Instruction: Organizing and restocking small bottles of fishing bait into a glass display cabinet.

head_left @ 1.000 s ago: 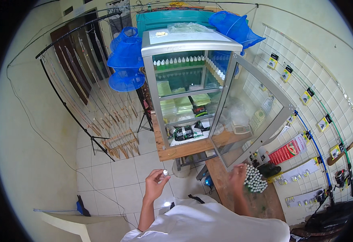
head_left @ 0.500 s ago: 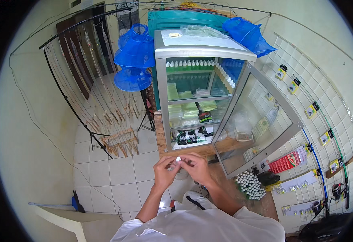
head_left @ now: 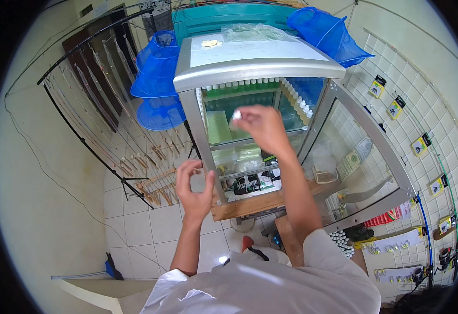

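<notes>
Apparently mid-shelving, the right hand (head_left: 263, 126) grips a small white-capped bottle (head_left: 236, 114) needing upright placement, the left hand (head_left: 193, 192) open at its seven o'clock.

Tackle shop: rods (head_left: 428, 252), display cabinet (head_left: 260, 70)

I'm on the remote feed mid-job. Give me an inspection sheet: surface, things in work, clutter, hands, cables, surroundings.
Surface: wooden ledge under the cabinet; wooden tabletop at lower right, with clustered white-capped bottles.
Things in work: small bottle, white-topped, blurred; similar shelf bottles line the cabinet's upper shelf.
Clutter: dark and white packets low in the cabinet; clear plastic bag on top.
Hands: right hand pinches the small bottle at the cabinet opening, depth unclear; left hand open, fingers curved, nothing seen in it.
Cables: thin dark cable along the left wall.
Surroundings: glass door open; blue nets left of the cabinet; wire grid on the right wall.
</notes>
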`<state>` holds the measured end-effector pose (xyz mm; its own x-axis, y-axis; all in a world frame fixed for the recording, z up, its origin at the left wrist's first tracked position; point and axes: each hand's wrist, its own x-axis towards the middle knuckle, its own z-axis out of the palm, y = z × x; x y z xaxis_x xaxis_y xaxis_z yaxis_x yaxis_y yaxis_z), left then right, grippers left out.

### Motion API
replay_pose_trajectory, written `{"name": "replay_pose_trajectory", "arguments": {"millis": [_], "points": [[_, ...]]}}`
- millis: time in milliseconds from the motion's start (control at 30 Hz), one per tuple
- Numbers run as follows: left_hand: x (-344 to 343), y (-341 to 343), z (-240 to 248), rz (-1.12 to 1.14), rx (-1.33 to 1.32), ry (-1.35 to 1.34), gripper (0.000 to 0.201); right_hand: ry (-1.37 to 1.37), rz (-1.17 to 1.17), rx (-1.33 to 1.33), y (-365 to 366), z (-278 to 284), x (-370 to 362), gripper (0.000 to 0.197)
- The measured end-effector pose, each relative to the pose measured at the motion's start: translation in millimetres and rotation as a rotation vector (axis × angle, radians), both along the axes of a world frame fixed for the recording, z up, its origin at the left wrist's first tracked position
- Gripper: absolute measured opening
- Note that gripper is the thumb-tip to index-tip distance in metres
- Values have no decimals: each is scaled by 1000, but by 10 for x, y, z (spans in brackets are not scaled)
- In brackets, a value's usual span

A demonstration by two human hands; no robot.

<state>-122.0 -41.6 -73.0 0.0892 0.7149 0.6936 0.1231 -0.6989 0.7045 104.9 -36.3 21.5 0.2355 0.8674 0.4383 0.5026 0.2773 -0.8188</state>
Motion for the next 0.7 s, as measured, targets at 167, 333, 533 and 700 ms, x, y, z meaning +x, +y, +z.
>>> {"name": "replay_pose_trajectory", "arguments": {"millis": [167,333,533,700], "points": [[90,295,104,49,-27,-39,26,-525,-32,-150,1165,252,124,36],[148,403,117,65,42,43,21,-593,-71,10,1906,-65,64,53],[103,380,101,44,39,77,15,-659,-61,310,2219,-412,86,55],[27,412,63,62,66,134,11,-626,-28,339,2208,-460,19,51]]}}
